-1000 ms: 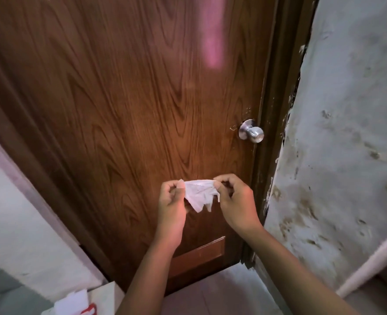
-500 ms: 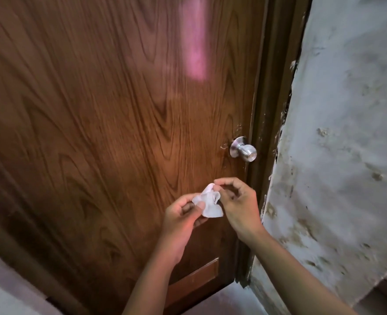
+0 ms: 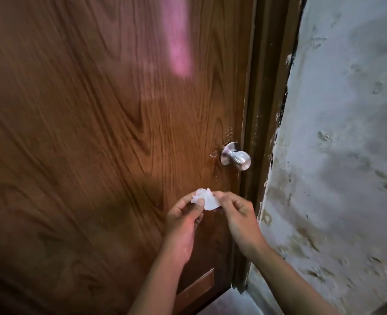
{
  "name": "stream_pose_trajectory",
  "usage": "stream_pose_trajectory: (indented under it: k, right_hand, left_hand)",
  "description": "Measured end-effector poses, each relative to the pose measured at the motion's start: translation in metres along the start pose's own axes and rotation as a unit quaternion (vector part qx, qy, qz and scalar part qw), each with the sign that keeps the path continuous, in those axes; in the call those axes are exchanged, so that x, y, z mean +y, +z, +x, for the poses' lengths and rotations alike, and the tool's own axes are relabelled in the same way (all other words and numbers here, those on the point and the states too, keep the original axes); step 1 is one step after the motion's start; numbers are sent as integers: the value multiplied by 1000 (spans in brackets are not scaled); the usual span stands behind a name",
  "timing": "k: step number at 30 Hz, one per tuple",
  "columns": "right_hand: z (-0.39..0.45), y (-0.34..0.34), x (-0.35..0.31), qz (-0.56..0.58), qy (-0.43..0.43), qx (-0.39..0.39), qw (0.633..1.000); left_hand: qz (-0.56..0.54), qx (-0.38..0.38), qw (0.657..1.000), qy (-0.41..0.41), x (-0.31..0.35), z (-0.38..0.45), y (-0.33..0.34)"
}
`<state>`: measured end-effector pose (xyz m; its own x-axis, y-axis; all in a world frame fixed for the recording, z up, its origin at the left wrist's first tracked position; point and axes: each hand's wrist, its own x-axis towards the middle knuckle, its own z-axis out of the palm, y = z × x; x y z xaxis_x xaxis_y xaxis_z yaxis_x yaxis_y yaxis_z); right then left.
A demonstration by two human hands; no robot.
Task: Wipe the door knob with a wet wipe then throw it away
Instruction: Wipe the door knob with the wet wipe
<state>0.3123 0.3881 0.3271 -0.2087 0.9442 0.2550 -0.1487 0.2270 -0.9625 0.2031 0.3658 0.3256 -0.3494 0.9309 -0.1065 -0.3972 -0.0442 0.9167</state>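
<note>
The person stood close to a brown wooden door (image 3: 101, 142), both hands raised in front of its lower right part. The left hand (image 3: 183, 221) and the right hand (image 3: 238, 214) each pinched a side of a small white wet wipe (image 3: 205, 199), which sat bunched between the fingertips, so both were clamped on it and nothing else. The metal door knob (image 3: 237, 158) stuck out from the door near its right edge, just beside the dark door frame (image 3: 265, 123), untouched and dry-looking as far as the blur allowed. The knob lay above the wipe and a little to the right, its stem pointing out toward the camera. The right hand was the nearer of the two, so the wipe would likely travel up and slightly rightward to cover the knob. The stained wall (image 3: 347, 155) lay further right.
</note>
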Motion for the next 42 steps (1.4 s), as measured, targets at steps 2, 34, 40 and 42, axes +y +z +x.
stream_pose_trajectory:
  k: [2, 34, 40, 42]
  right_hand:
    - [10, -4, 5, 4, -5, 15, 1000]
    - [154, -91, 55, 231, 201, 55, 950]
    - [159, -93, 58, 266, 214, 50, 939]
    - [160, -93, 57, 268, 215, 53, 938]
  left_hand:
    - [25, -4, 1000, 4, -4, 8, 7]
    - [549, 139, 735, 372, -41, 136, 88]
    - [610, 97, 701, 355, -32, 135, 89]
    - [645, 92, 665, 365, -27, 138, 92]
